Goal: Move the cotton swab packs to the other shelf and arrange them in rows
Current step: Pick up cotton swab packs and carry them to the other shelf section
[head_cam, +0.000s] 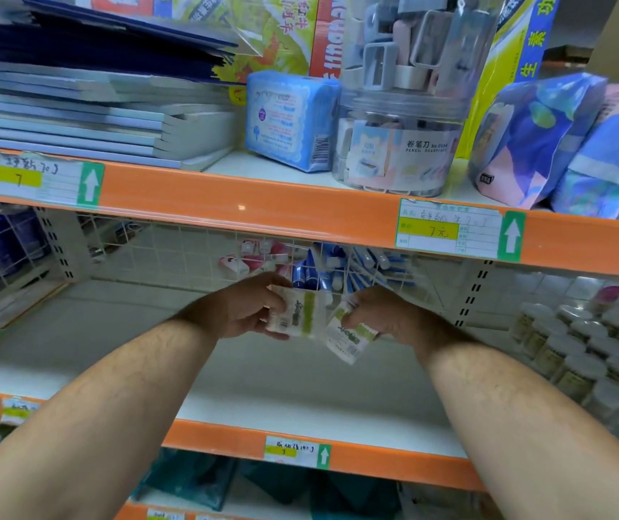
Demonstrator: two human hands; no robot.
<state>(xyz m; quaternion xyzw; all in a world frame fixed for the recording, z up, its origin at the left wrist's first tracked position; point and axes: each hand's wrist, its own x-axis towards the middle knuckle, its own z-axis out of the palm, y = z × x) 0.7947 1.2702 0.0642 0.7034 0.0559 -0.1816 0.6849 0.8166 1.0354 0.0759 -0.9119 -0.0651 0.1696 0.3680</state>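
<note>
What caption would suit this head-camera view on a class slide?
Left hand holds one cotton swab pack, right hand another, over a white shelf beside rows of lidded jars.

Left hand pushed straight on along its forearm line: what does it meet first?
Likely the wire mesh back panel fronting the blue tubes; from the left hand to there looks free, though depth is unclear.

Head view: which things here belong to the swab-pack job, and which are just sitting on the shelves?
In the job:
left hand, gripping one swab pack
right hand, gripping a second swab pack
white shelf below them

Just sitting there:
notebook stack
blue wrapped pack
pencil sharpener jar
tubes behind the wire grid
</note>
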